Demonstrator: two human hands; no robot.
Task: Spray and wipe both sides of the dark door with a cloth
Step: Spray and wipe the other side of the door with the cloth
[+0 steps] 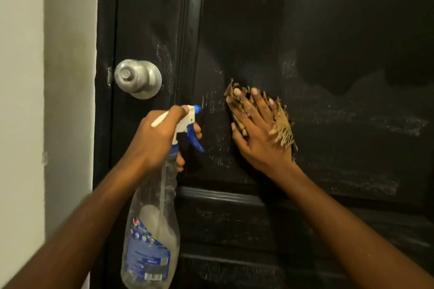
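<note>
The dark door (305, 30) fills most of the view, with pale spray streaks and droplets across its middle panel. My left hand (159, 138) grips the neck of a clear spray bottle (152, 230) with a white and blue trigger head, its nozzle pointing at the door. One finger lies by the blue trigger. My right hand (256, 129) presses a frayed tan cloth (283, 128) flat against the door with straight, spread fingers. Most of the cloth is hidden under the palm.
A silver round door knob (138, 78) sits at the door's left edge, up and left of the bottle. A pale wall (47, 77) borders the door frame on the left. A raised moulding (223, 195) crosses the door below my hands.
</note>
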